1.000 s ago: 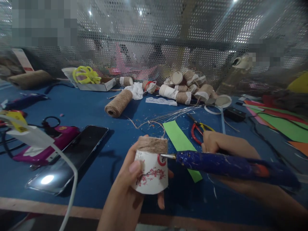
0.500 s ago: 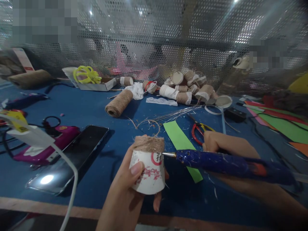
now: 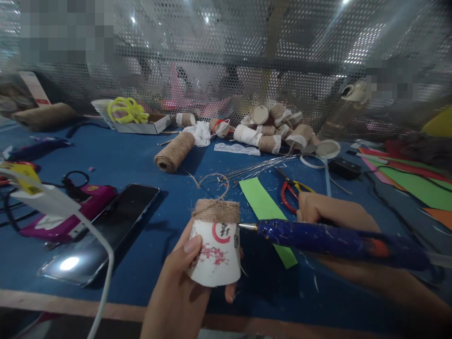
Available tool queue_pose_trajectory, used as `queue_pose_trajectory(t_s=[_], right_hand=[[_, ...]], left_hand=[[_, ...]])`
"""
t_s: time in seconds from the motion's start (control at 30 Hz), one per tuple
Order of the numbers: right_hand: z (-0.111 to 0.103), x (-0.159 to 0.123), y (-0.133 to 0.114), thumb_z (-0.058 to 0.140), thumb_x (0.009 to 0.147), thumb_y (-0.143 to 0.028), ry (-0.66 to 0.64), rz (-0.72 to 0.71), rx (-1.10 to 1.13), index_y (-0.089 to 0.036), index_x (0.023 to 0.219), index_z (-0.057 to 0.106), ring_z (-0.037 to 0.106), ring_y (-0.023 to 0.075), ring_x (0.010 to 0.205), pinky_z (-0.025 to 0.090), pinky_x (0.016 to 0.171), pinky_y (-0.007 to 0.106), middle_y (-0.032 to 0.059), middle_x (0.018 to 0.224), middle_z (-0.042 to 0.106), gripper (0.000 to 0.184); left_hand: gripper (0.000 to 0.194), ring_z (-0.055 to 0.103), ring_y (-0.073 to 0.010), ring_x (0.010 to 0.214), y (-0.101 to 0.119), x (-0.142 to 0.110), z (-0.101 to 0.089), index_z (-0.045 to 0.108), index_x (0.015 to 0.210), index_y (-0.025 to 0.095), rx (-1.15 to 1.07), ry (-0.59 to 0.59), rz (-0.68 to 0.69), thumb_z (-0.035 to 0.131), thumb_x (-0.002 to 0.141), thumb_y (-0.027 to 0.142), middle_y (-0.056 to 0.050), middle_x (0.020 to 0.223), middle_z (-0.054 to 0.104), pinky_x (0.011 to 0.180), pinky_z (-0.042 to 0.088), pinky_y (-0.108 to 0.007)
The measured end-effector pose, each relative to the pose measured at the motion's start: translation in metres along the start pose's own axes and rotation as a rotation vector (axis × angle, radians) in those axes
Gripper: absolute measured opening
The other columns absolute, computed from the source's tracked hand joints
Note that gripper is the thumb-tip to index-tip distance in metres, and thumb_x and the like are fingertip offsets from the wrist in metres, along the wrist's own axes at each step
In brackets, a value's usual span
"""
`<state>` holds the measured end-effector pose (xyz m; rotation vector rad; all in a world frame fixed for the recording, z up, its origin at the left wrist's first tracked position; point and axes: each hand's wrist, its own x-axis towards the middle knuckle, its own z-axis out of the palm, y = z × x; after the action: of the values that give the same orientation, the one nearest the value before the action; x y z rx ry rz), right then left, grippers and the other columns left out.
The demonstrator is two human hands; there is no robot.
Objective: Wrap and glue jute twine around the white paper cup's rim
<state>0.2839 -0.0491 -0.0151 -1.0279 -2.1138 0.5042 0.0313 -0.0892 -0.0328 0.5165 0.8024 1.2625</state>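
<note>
A white paper cup (image 3: 213, 259) with a red blossom print rests upside down in my left hand (image 3: 183, 278), thumb across its front. Jute twine (image 3: 219, 210) is wound around the cup's upper part, and a loose end (image 3: 226, 183) loops up above it. My right hand (image 3: 328, 212) is closed around a dark blue hot glue gun (image 3: 318, 238). The gun's metal nozzle (image 3: 248, 226) points left and meets the cup's right side, just under the twine band. Most of my right fingers are hidden behind the gun.
A green paper strip (image 3: 263, 202) and red-yellow pliers (image 3: 290, 190) lie behind the glue gun. A phone (image 3: 120, 221) and a purple power strip (image 3: 84, 207) are at left. Farther back are a twine roll (image 3: 176, 150) and a pile of twine-wrapped cups (image 3: 271, 129).
The cup has turned in my left hand, so its printed mark has shifted left and a further character shows at right. The twine loop moved slightly left. The glue gun stays nearly still.
</note>
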Motion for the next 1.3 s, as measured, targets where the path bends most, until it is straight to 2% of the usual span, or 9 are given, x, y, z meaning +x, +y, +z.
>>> queue_pose_trajectory(t_s=[0.2,0.37,0.57,0.7,0.8,0.93,1.03,1.2,1.3], right_hand=[[0.0,-0.001,-0.001,0.07,0.084,-0.021,0.003,0.007,-0.007,-0.025,0.071,0.04,0.04,0.0119,0.054,0.027,0.05,0.029,-0.0053,0.064,0.046,0.032],[-0.001,0.001,0.0,0.069,0.084,-0.019,-0.003,0.006,0.016,-0.025,0.072,0.039,0.041,0.0115,0.053,0.027,0.049,0.028,-0.0055,0.065,0.045,0.033],[0.001,0.0,0.002,0.07,0.083,-0.016,-0.006,0.001,-0.03,-0.025,0.072,0.038,0.04,0.0105,0.053,0.027,0.05,0.028,-0.0066,0.065,0.045,0.034],[0.0,0.003,-0.002,0.067,0.083,-0.015,-0.008,-0.01,-0.035,-0.025,0.071,0.037,0.04,0.0101,0.051,0.028,0.048,0.026,-0.0067,0.063,0.045,0.033],[-0.002,0.007,-0.002,0.067,0.081,-0.015,-0.024,-0.011,-0.097,-0.025,0.07,0.039,0.042,0.0107,0.051,0.03,0.048,0.026,-0.0061,0.062,0.049,0.031],[-0.005,0.013,0.004,0.064,0.082,-0.018,-0.03,0.021,-0.202,-0.025,0.068,0.039,0.043,0.0123,0.052,0.031,0.049,0.026,-0.0049,0.061,0.049,0.03],[-0.007,0.016,0.013,0.063,0.082,-0.019,-0.043,0.056,-0.306,-0.025,0.068,0.039,0.045,0.0134,0.052,0.032,0.05,0.026,-0.0044,0.061,0.05,0.028],[-0.007,0.018,0.036,0.057,0.089,-0.026,-0.141,0.039,-0.488,-0.024,0.089,0.054,0.061,0.0202,0.069,0.041,0.058,0.029,0.004,0.087,0.065,0.004],[-0.003,0.018,0.046,0.057,0.088,-0.021,-0.091,0.127,-0.526,-0.023,0.112,0.059,0.071,0.0254,0.085,0.051,0.067,0.033,0.009,0.106,0.071,0.024]], left_hand=[[0.021,0.065,-0.0181,0.065,-0.002,0.001,-0.001,0.08,0.096,0.017,0.028,-0.034,-0.05,0.071,0.092,0.036,-0.006,0.082,0.073,0.057,0.059,-0.026],[0.02,0.071,-0.0228,0.075,0.0,-0.002,-0.001,0.081,0.093,0.019,0.007,0.033,-0.061,0.074,0.089,0.037,-0.007,0.082,0.076,0.056,0.06,-0.026],[0.033,0.066,-0.0189,0.062,0.002,-0.002,-0.002,0.083,0.092,0.011,0.049,0.03,-0.071,0.066,0.093,0.039,-0.014,0.079,0.081,0.058,0.06,-0.026],[0.02,0.069,-0.0217,0.068,-0.001,0.0,-0.002,0.082,0.089,0.018,-0.04,0.071,-0.04,0.071,0.09,0.035,-0.011,0.085,0.082,0.054,0.059,-0.027],[0.017,0.071,-0.0241,0.075,-0.005,0.001,-0.005,0.081,0.089,0.024,-0.136,0.056,-0.025,0.066,0.093,0.032,-0.007,0.084,0.08,0.055,0.058,-0.028],[0.014,0.073,-0.0319,0.081,-0.008,0.005,-0.008,0.08,0.093,0.03,-0.107,0.008,-0.04,0.069,0.088,0.036,-0.007,0.082,0.081,0.051,0.054,-0.033],[0.015,0.072,-0.03,0.076,-0.007,0.007,-0.008,0.079,0.093,0.029,-0.072,-0.023,-0.033,0.068,0.088,0.039,-0.007,0.082,0.081,0.051,0.054,-0.033],[0.025,0.069,-0.0251,0.07,-0.003,0.003,-0.001,0.079,0.098,0.024,-0.058,-0.007,-0.046,0.064,0.091,0.044,-0.008,0.079,0.079,0.052,0.055,-0.03],[0.032,0.07,-0.0215,0.069,-0.001,0.002,0.002,0.078,0.109,0.018,-0.086,-0.004,-0.027,0.071,0.088,0.041,-0.01,0.08,0.08,0.052,0.055,-0.025]])
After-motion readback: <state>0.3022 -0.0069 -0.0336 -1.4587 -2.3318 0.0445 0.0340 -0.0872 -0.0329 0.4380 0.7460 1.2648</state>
